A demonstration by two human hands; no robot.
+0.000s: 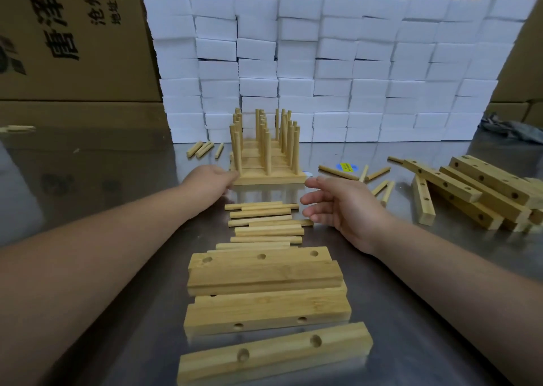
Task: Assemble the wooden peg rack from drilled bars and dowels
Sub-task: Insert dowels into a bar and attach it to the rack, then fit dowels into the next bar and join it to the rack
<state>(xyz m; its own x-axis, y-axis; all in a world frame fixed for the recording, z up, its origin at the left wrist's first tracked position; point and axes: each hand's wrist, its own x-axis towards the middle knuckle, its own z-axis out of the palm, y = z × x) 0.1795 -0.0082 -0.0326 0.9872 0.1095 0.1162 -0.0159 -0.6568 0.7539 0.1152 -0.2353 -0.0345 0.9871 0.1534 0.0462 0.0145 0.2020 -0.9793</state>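
a: where's the peg rack (266, 162)?
b: upright on the metal table (117, 180), centre, in front of the wall of white foam blocks (323, 62). rows of dowels stand in its stacked bars.
a: left hand (205, 180)?
b: fingers fairly straight, holding nothing, tips at the left end of the rack's front bar. real contact, can't tell.
a: right hand (343, 206)?
b: loose, fingers spread, nothing in it. hangs just beside the rack's right front corner, apart from it.
a: stock?
b: loose dowels (264, 224) lie crosswise in a row between the hands. nearer the camera, four drilled bars (264, 277) side by side. a heap of bars (476, 191) far right. scattered dowels (338, 172) near a blue-yellow sticker (346, 166).
a: background?
b: cardboard boxes (73, 33) behind the foam.
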